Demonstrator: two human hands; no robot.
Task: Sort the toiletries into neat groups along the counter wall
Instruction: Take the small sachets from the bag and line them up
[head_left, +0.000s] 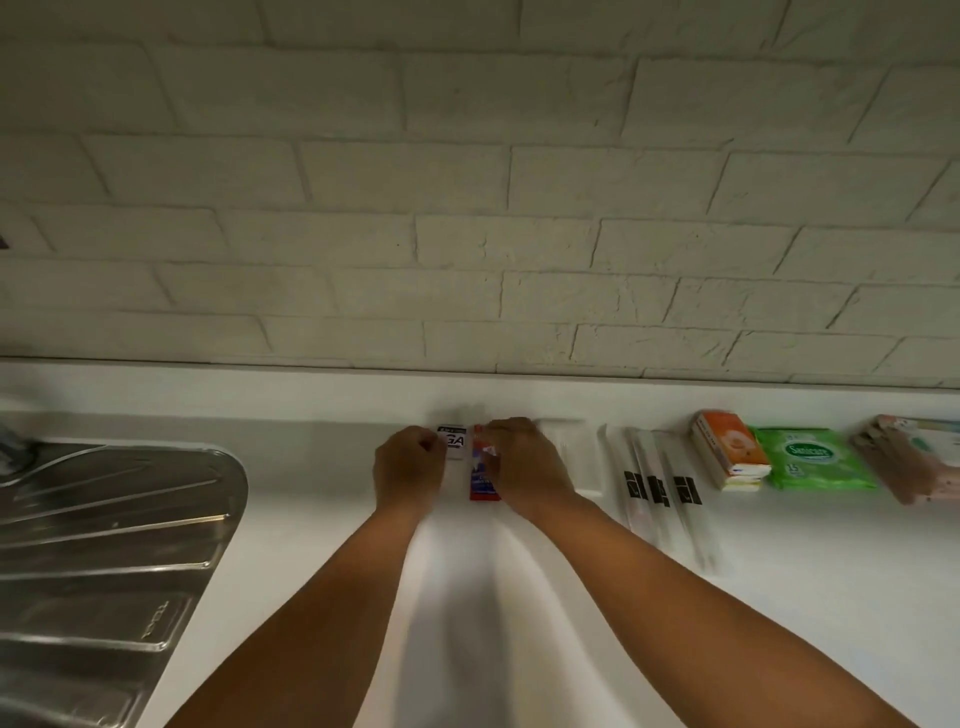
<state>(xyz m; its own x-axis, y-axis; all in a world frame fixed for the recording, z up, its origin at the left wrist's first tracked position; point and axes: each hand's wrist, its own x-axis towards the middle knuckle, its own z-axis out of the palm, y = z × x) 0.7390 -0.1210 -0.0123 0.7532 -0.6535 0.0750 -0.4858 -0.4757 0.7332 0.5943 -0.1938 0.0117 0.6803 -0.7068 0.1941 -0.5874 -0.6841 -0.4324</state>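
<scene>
White packet (453, 442), red packet (482, 480), right of the sink (104, 530): likely light, slippery, best held edgewise; left hand (409, 465), right hand (527, 462) pinch them respectively.

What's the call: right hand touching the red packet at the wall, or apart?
Touching. Head view: the right hand has its fingers curled over the upper part of the red packet, with no gap visible.

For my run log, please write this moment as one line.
left hand: pinches white packet | right hand: pinches red packet | place: counter by wall
</scene>
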